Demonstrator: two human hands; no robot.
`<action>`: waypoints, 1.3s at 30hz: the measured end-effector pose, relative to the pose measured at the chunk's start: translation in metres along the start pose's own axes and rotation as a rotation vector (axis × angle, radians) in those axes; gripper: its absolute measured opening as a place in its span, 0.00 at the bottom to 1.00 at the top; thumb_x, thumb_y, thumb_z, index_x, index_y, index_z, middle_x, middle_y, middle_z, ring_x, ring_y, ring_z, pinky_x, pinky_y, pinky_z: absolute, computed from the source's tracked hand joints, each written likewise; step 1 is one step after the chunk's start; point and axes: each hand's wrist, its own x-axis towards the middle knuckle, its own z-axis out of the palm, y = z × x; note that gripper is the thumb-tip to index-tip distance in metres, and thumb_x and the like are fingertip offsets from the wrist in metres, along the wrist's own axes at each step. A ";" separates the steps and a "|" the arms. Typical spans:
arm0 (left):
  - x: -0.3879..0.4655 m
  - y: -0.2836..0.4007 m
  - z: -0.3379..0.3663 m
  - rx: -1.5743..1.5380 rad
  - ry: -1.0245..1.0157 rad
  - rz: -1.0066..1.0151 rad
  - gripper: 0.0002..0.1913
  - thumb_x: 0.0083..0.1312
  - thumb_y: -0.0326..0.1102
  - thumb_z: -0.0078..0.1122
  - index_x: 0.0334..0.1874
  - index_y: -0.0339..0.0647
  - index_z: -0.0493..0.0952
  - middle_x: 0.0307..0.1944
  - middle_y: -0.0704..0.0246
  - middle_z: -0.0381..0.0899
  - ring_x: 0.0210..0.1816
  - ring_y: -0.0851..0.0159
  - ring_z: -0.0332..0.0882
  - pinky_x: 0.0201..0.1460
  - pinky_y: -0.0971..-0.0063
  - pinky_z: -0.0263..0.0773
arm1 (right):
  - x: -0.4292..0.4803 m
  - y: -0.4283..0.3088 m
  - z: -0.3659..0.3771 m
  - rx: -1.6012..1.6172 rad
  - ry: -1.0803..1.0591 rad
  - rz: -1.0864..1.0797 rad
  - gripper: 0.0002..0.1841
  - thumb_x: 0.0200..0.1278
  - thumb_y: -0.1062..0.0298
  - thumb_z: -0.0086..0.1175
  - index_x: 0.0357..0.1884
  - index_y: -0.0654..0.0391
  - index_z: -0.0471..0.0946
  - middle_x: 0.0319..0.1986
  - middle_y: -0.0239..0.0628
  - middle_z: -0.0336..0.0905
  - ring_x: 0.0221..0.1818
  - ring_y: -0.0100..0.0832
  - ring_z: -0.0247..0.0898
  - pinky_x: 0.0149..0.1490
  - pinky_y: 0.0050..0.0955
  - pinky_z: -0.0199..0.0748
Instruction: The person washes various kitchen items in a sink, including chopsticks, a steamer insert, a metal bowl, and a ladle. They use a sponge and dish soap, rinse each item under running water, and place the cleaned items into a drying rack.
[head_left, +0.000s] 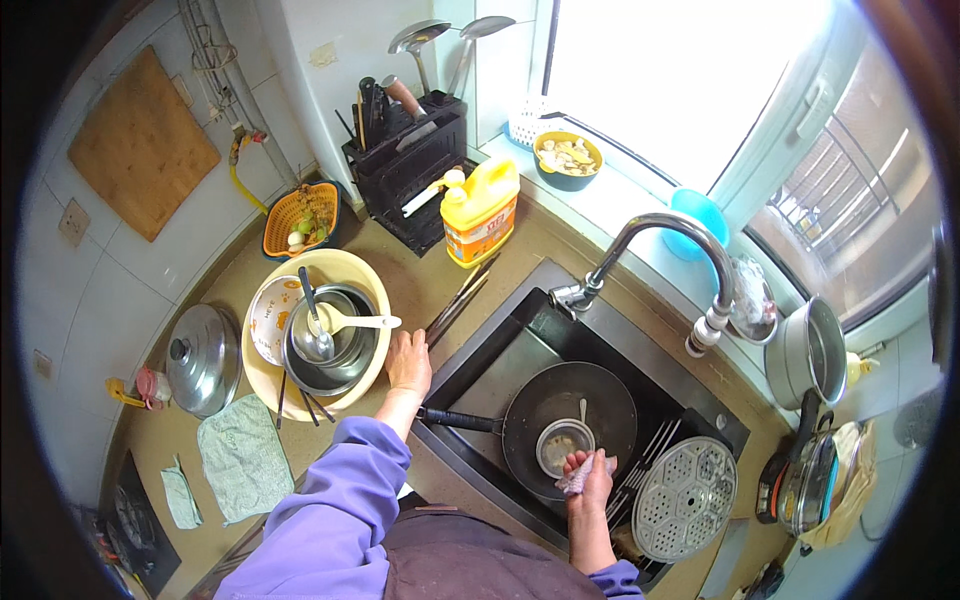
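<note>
My right hand (591, 480) is closed around a crumpled pinkish cloth (576, 481) above the near side of a dark wok (611, 401). The wok lies in the steel sink (491, 379), its black handle over the left rim. Inside it sits a small metal bowl (559, 448) with a spoon (583, 409). My left hand (409, 366) is at the right side of a cream basin (259, 382), beside several chopsticks (456, 304) on the counter; whether it grips the rim is unclear. Stacked metal bowls (364, 371), a patterned bowl (264, 324) and a white ladle (364, 322) fill the basin.
A perforated steamer plate (684, 499) leans at the sink's right. The faucet (652, 221) arches over the sink. Behind stand a yellow detergent jug (480, 214) and black knife rack (401, 165). A pot lid (202, 360) and green cloth (245, 459) are left.
</note>
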 end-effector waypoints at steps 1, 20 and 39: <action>0.001 -0.002 0.000 0.020 0.024 -0.011 0.14 0.57 0.35 0.56 0.45 0.41 0.70 0.40 0.58 0.70 0.47 0.52 0.68 0.48 0.58 0.65 | 0.002 0.000 0.000 0.002 0.022 0.009 0.14 0.67 0.54 0.46 0.36 0.56 0.68 0.28 0.38 0.74 0.28 0.35 0.75 0.31 0.32 0.75; 0.037 -0.148 -0.146 0.202 -0.138 0.226 0.11 0.56 0.30 0.52 0.41 0.44 0.78 0.54 0.63 0.68 0.60 0.53 0.60 0.63 0.59 0.57 | -0.010 0.022 0.009 0.018 -0.080 0.207 0.17 0.66 0.49 0.44 0.28 0.52 0.70 0.20 0.29 0.71 0.24 0.29 0.70 0.29 0.28 0.72; -0.008 0.013 -0.182 -0.796 -0.484 0.404 0.08 0.67 0.35 0.47 0.40 0.37 0.71 0.26 0.61 0.77 0.29 0.58 0.76 0.32 0.67 0.71 | -0.058 -0.026 0.068 0.297 -0.271 0.317 0.20 0.64 0.39 0.40 0.37 0.44 0.73 0.30 0.30 0.74 0.37 0.36 0.72 0.49 0.56 0.63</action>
